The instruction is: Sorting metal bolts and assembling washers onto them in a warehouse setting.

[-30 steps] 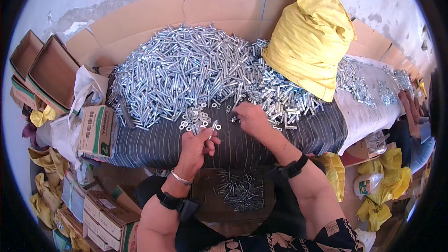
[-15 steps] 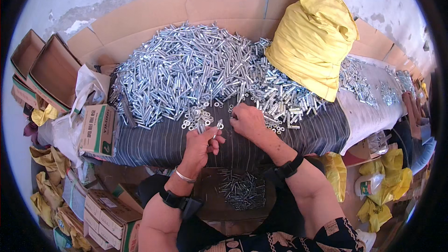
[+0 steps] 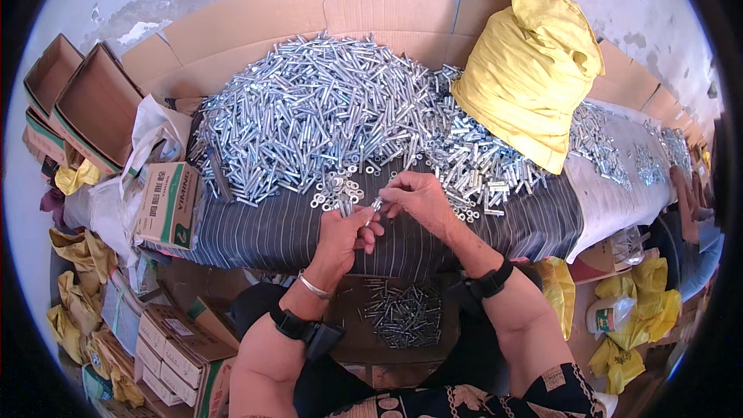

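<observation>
My left hand is closed round a few silver bolts, their ends poking out past the thumb. The fingers of my right hand pinch at the end of one of these bolts; whether a small washer or nut is between them is hidden. Just beyond my left hand lies a cluster of flat washers on the dark striped cloth. Behind both hands rises a big heap of silver bolts and sleeves. More nuts lie to the right of my right hand.
A full yellow sack stands on the heap's right side. Cardboard boxes are at the left. Between my knees sits a container of darker bolts. Another person's arm shows at the far right, with yellow bags below.
My right hand has come from the nuts and washers toward my left hand, and its fingertips now meet the bolt there. The whole view has shifted slightly.
</observation>
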Demonstrator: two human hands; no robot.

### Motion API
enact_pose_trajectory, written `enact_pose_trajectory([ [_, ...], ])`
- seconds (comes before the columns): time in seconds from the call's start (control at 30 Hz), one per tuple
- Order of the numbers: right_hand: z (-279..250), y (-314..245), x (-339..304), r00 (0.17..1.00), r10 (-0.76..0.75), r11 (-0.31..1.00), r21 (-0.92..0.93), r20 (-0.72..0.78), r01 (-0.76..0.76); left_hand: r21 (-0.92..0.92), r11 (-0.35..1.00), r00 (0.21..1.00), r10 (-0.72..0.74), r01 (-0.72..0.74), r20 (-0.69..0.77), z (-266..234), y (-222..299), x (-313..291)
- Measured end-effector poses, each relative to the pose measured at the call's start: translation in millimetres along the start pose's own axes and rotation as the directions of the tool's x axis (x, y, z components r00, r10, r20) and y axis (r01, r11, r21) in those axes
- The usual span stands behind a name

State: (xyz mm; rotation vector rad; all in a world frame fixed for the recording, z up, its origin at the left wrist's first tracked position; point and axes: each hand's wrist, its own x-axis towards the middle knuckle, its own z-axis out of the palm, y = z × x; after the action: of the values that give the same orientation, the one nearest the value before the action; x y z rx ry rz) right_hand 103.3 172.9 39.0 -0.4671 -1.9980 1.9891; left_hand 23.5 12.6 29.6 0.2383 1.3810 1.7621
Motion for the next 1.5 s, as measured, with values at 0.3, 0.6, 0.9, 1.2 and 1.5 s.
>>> enact_pose_trajectory([
  [0.3, -1, 4, 3, 0.999, 0.015, 0.99, 0.139, 0.046, -0.021, -0.02, 1.0, 1.0, -0.013, 0.014, 0.006, -4, -1, 2],
  [0.6, -2, 7, 5, 0.996, 0.06, 0.976, 0.204, 0.059, -0.071, -0.048, 0.997, 0.998, -0.067, 0.068, 0.021, -6, 0, 2],
  [0.9, -1, 0, 3, 0.995, 0.087, 0.995, 0.037, 0.055, -0.09, 0.06, 0.998, 0.997, 0.023, -0.019, -0.071, 6, -2, -3],
  [1.2, -6, 6, 2, 0.995, -0.002, 0.994, 0.11, -0.095, 0.013, 0.333, 0.928, 0.958, 0.233, -0.168, -0.167, 8, -10, 3],
  [1.5, 33, 28, -9, 0.995, -0.05, 0.97, 0.243, 0.086, 0.028, 0.209, 0.95, 0.943, 0.273, -0.232, -0.192, 6, -9, 1],
])
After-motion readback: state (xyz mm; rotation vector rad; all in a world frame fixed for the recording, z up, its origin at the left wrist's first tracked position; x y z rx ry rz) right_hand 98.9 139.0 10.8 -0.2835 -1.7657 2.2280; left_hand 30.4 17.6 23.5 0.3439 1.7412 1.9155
